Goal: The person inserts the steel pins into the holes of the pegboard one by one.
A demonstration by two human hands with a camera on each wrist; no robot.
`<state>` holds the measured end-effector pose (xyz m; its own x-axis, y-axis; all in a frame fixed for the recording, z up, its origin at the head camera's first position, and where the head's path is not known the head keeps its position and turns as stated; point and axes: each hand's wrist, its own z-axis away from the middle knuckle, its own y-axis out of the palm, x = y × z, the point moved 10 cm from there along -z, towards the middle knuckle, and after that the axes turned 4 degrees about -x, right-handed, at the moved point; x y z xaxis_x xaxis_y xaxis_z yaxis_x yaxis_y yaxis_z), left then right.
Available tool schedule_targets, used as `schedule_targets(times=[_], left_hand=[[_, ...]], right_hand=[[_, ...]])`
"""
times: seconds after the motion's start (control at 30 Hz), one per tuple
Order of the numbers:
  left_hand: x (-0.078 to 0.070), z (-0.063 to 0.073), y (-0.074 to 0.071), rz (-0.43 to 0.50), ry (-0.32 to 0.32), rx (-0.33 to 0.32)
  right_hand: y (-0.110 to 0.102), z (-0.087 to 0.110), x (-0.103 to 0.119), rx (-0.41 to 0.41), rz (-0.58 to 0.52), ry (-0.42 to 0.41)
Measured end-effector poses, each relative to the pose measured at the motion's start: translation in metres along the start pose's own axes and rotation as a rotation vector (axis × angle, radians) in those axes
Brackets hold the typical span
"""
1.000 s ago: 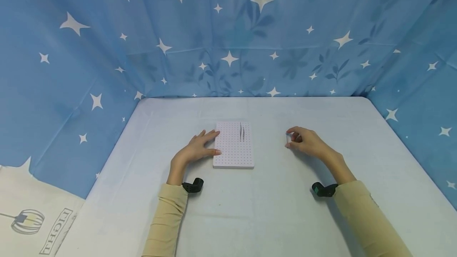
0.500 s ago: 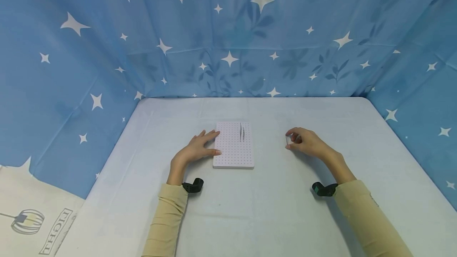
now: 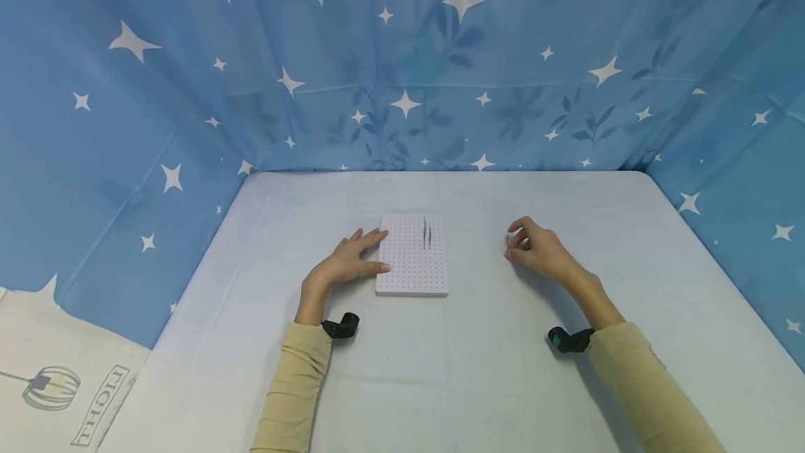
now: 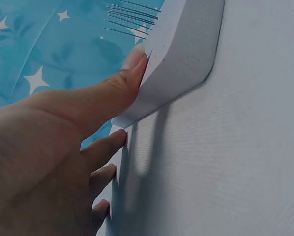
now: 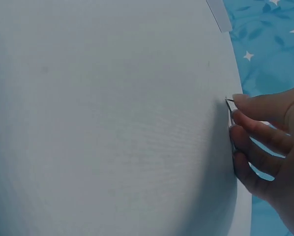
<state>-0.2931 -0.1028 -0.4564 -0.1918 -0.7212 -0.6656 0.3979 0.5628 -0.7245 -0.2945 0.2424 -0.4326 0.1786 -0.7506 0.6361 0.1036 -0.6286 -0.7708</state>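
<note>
A white board (image 3: 409, 264) with a grid of small holes lies on the table. Several thin metal needles (image 3: 427, 235) stand upright near its far right corner; the left wrist view shows these needles (image 4: 132, 17) side by side. My left hand (image 3: 342, 262) touches the board's left edge, thumb and forefinger spread and fairly straight. In the left wrist view its thumb (image 4: 130, 73) presses against the board's side. Right of the board, my right hand (image 3: 541, 250) pinches a thin metal needle (image 5: 230, 107) low over the table, the fingers hiding part of it.
A white cloth covers the table (image 3: 409, 383). Blue curtains (image 3: 428, 54) with white stars hang behind the table and along both sides. Each wrist wears a black camera, the left camera (image 3: 342, 326) and the right camera (image 3: 569, 340).
My right hand has shifted slightly, its fingers drawing closer together, and less of the thin metal shows between them. My left hand and the board have stayed in place.
</note>
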Motion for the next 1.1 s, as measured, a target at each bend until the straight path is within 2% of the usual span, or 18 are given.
schedule_targets(times=[0.37, 0.73, 1.1], left_hand=[[-0.001, 0.001, -0.001, 0.004, -0.001, -0.008], [-0.003, 0.000, 0.000, 0.013, 0.014, -0.005], [-0.002, 0.002, 0.001, 0.011, 0.001, -0.009]], right_hand=[[-0.002, 0.005, 0.013, -0.088, 0.008, -0.082], [-0.001, 0.006, 0.021, -0.138, -0.005, -0.111], [0.000, 0.001, 0.036, -0.172, -0.016, -0.129]])
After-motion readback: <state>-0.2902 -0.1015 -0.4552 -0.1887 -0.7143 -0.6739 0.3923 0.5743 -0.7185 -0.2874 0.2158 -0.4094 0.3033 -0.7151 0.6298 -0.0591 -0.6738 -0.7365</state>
